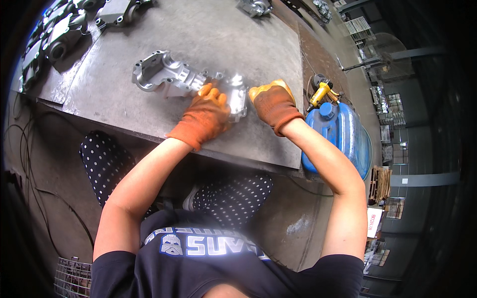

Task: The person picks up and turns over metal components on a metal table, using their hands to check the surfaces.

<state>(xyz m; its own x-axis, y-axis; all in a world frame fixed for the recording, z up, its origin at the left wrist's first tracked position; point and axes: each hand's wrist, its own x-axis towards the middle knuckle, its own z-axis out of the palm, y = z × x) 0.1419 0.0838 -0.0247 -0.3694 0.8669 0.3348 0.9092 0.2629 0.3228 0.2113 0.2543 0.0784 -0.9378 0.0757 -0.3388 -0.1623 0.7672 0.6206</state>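
Note:
A silver metal casting [183,78] with bolt holes along its edges lies on the grey metal tabletop [258,47]. My left hand [204,116], in an orange work glove, has its fingers curled over the near side of the casting. Just past the casting's right end is my right hand [275,105], in a matching glove and closed into a fist. What that fist holds, if anything, is hidden. Part of the casting between my hands is blurred and glinting.
Several similar castings [64,37] crowd the table's far left, and another casting [255,7] sits at the far edge. A yellow power tool [320,94] and a blue plastic jerrycan [343,134] stand to the right. Cables [37,188] hang at the left.

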